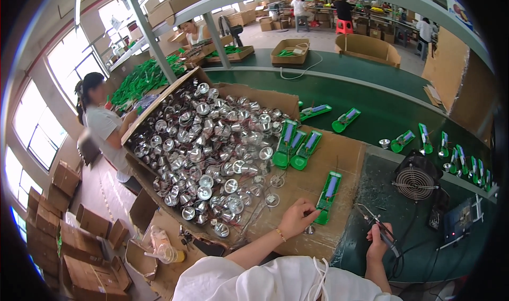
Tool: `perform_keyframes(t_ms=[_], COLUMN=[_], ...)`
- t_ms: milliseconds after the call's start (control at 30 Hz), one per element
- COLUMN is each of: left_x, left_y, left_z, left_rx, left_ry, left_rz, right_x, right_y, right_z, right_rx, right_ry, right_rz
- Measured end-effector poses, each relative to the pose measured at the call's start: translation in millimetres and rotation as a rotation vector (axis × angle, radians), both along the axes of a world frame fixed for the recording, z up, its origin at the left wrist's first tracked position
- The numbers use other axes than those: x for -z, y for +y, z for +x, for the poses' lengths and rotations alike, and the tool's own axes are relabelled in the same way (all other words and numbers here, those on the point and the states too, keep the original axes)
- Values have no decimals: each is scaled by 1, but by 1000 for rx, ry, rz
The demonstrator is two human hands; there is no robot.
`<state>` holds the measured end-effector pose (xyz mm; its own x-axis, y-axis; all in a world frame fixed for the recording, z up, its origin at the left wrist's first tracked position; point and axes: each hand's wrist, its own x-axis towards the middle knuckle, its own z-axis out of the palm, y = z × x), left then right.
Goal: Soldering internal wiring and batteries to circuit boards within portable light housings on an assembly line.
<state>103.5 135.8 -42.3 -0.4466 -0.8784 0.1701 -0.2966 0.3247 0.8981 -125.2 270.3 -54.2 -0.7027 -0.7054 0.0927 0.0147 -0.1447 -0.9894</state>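
In front of me a green plastic housing with a purple cylindrical battery lies on a flat piece of cardboard. My left hand is at its near end, thumb and fingers pinched together. Whatever is between those fingertips is too small to make out. Just below them a small silver reflector cup rests on the cardboard. My right hand is closed around a soldering iron, whose thin tip points up and left, apart from the housing. Several more green housings lie close together farther off.
A large cardboard box heaped with wired silver reflectors fills the left. On the right stand a round-grilled fan and a device with a display. Several housings line the green belt. A drink cup stands lower left; co-workers are beyond.
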Motion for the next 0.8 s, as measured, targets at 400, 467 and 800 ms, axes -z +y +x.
perform_keyframes(t_ms=[400,467,800], left_x=[2,-1,-2], left_y=[0,1,2], left_z=[2,0,-1], left_rx=[-18,-23,-51], left_ry=[-11,-12,-26], left_rz=[-36,-34,-8], right_x=[10,9,9], right_y=[-4,-2,-4], right_z=[-3,-4,-3], right_rx=[-18,5,3], right_ry=[41,54,69], right_rz=[-9,2,0])
